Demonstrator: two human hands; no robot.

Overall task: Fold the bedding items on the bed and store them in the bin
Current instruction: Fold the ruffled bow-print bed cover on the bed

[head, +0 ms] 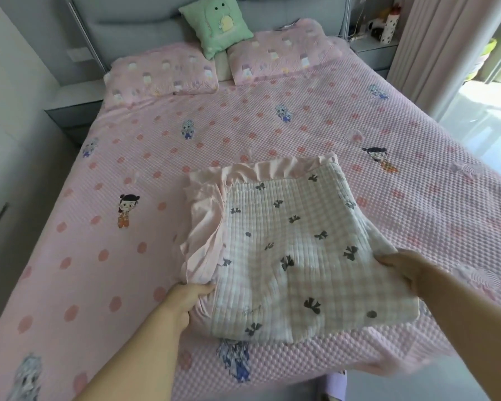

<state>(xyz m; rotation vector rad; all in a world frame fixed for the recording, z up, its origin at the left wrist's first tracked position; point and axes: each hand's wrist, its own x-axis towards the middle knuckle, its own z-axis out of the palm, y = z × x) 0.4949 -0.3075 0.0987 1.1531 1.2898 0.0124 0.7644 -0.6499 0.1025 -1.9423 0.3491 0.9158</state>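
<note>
**Quilt folded small, bin not yet in sight**

Bed (243,157) fills the room, pink dotted cover spread flat, two pink pillows (162,78) and a green cushion (216,24) at the headboard. Checked quilt (289,256) with black bows and pink frill lies near the foot edge, already a compact multi-layer square; looks like folding is mostly done. Left hand (185,299) grips its near-left corner, fingers tucked under the frill side. Right hand (402,270) pinches the right edge. Hands well apart, both clamped on the quilt. No bin visible, so storing is all still left. Can't tell if pillows count as items to pack.
</note>
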